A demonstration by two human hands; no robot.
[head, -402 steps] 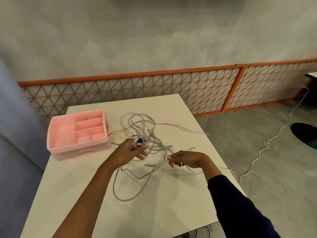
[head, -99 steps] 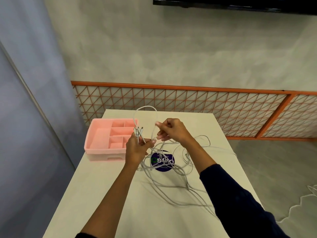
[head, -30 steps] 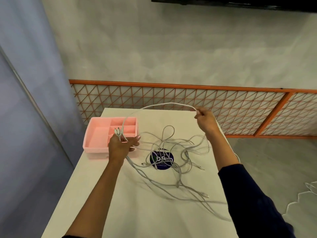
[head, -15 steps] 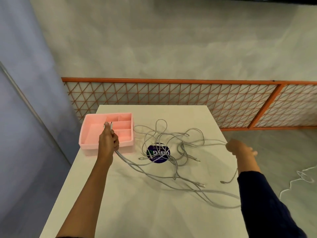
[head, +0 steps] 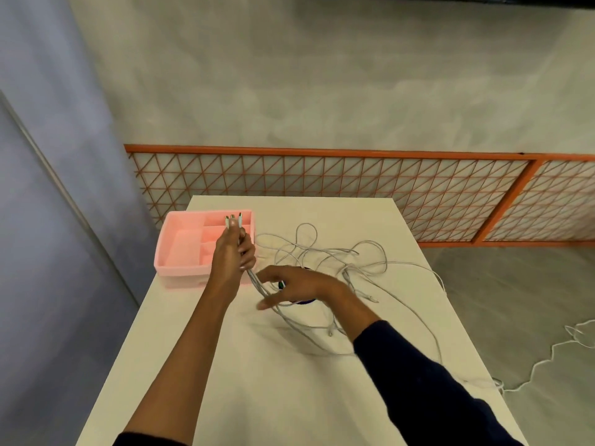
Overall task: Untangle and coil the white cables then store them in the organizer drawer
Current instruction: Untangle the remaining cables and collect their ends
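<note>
Left of centre, before the pink organizer (head: 183,278), the left hand (head: 232,254) is gripping the gathered plug ends upright while the right hand (head: 299,284), fingers spread loose, is reaching over the white cables (head: 335,251) sprawling mid-table, which look light, limp and snag-prone and are probably best taken just below that fist.

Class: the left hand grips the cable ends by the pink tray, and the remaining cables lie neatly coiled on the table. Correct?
No. In the head view the left hand grips the cable ends by the pink tray, but the remaining cables lie in a loose tangle on the table, not coiled.
</note>
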